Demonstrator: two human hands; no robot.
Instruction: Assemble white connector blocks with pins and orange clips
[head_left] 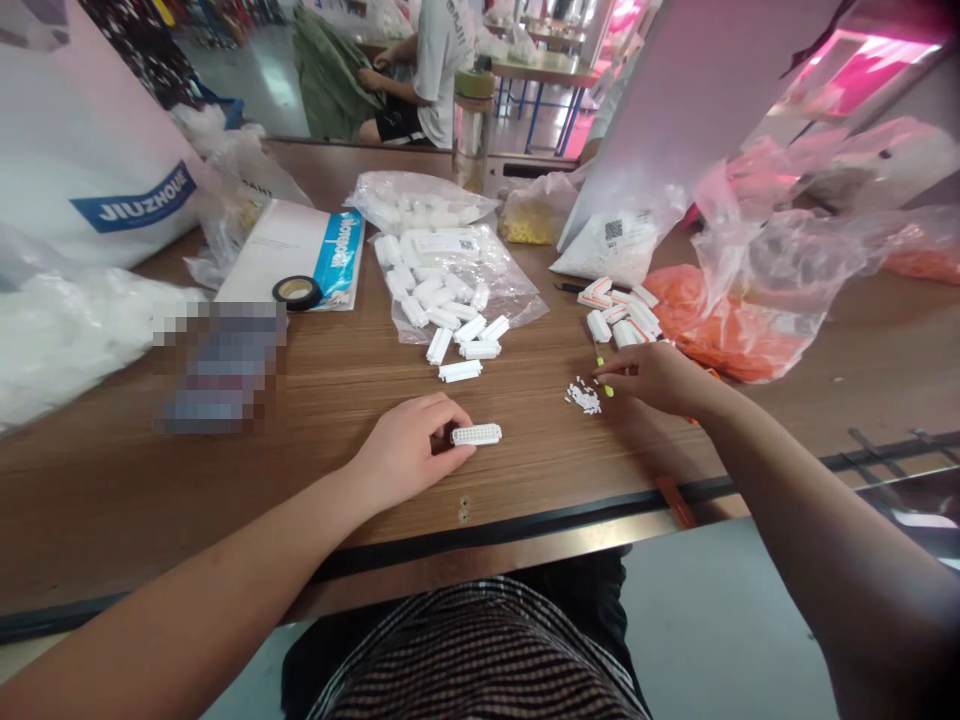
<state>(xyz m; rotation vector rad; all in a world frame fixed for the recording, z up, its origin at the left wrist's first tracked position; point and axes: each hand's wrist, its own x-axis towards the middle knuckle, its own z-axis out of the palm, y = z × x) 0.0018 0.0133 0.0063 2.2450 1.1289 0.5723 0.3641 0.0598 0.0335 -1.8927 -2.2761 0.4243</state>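
Workbench [337,365]: wood-grained top, busy with bags, one co-worker [442,75] seated beyond.
White connector [480,434]: one, our landmark, on or just above the wood, its rows of openings facing up.
Left hand [397,450]: pinching the connector's left end between thumb and fingers, a tidy grip; best kept steady, openings uncovered.
Right hand [652,378]: right of the connector, thumb and forefinger almost together; anything caught between them? I can't tell.
Small white pieces [585,397]: right of the connector, too tiny to count; a light, one-at-a-time pinch should avoid scattering them.
Yellow-green tool [609,391]: apparently one, partly hidden at the right fingertips.
Loose blocks [460,371]: five, beyond the connector; more overlap on the clear bag [525,300], uncountable.
Tape roll [311,299]: one, beyond and left of the connector.
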